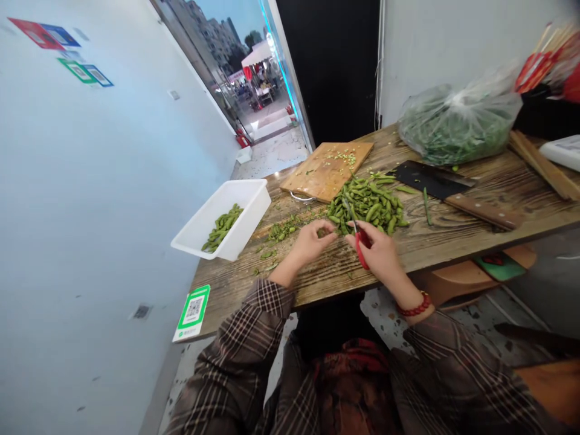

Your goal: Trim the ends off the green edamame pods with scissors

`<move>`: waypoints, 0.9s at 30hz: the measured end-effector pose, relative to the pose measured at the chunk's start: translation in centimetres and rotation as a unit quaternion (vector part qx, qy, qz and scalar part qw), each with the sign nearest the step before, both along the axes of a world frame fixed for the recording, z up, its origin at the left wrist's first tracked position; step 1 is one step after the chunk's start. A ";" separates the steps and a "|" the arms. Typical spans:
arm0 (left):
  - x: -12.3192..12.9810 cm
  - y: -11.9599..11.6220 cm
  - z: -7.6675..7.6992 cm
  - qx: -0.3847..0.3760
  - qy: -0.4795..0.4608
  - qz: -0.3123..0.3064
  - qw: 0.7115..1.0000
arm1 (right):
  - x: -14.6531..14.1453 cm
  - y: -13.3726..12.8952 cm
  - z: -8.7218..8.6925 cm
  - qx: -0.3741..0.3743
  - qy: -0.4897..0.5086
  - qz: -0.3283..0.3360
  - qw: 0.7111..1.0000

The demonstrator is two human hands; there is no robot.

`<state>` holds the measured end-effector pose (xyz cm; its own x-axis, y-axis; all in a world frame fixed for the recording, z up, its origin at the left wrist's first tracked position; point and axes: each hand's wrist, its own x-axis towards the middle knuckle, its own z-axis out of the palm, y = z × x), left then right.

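My right hand [379,251] is closed around the red handles of a pair of scissors [360,246], whose blades point away over a heap of green edamame pods [367,202]. My left hand [312,241], thumb and fingers curled into a pinch, is at the near left edge of that heap; whatever lies between the fingertips is too small to make out. Left of it, small green trimmings [283,229] are scattered on the wooden table [317,281]. A white plastic tub [247,226] farther left holds several pods.
Behind the heap lies a wooden cutting board [326,169] with green bits on it. To the right are a cleaver [453,193], a tied plastic bag of greens [462,124] and wooden strips [541,163]. A QR-code sign [194,314] stands at the table's left corner.
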<state>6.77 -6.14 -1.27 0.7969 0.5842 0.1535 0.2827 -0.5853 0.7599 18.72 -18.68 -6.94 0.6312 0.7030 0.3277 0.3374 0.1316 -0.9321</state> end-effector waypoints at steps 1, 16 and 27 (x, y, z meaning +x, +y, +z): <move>-0.3 0.1 0.1 -0.068 -0.026 0.025 0.997 | 0.0 -0.1 0.2 -0.014 -0.026 0.005 1.000; -0.3 -1.0 -0.2 -0.419 -0.097 -0.025 0.902 | 1.3 -3.2 0.3 -0.094 -0.283 0.057 0.953; -1.0 0.0 -0.3 -0.149 -0.104 -0.081 0.980 | 0.9 -2.0 1.9 -0.101 -0.293 0.108 0.945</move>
